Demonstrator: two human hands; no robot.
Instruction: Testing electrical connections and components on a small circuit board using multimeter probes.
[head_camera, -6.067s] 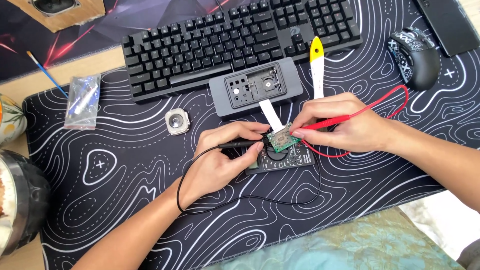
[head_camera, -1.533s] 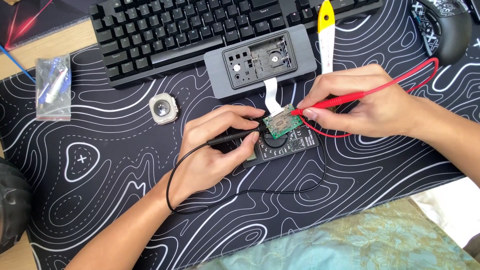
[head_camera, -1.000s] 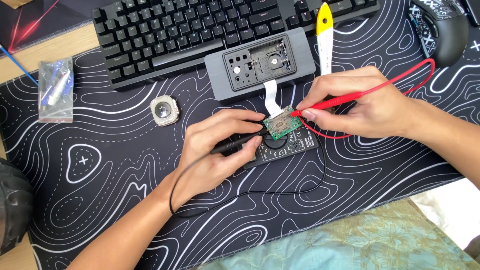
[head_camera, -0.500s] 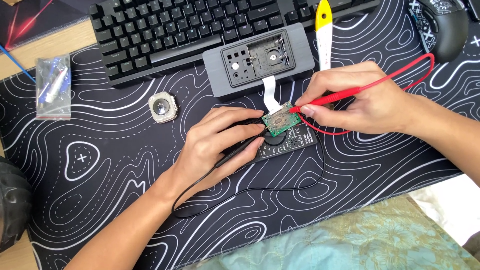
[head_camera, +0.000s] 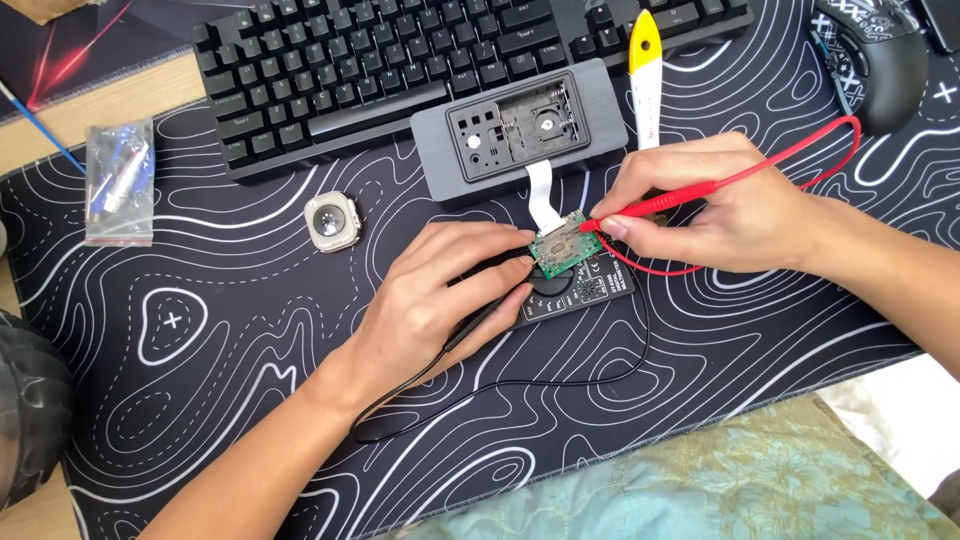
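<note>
Head view: two hands work over one small green circuit board (head_camera: 562, 247), which lies just below one grey case (head_camera: 520, 130). Right hand (head_camera: 715, 205) pinches one red probe (head_camera: 665, 202), tip touching the board. Left hand (head_camera: 440, 300) is closed around one black probe (head_camera: 485, 315). One black meter (head_camera: 585, 292) lies under the board. One keyboard (head_camera: 400, 70) sits above the case.

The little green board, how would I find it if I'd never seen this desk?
Start at the black keyboard at the top, then drop to the grey case in front of it. A white ribbon leads down to the little green board, between the left hand and right hand. It is the only green thing, touched by the red probe.
</note>
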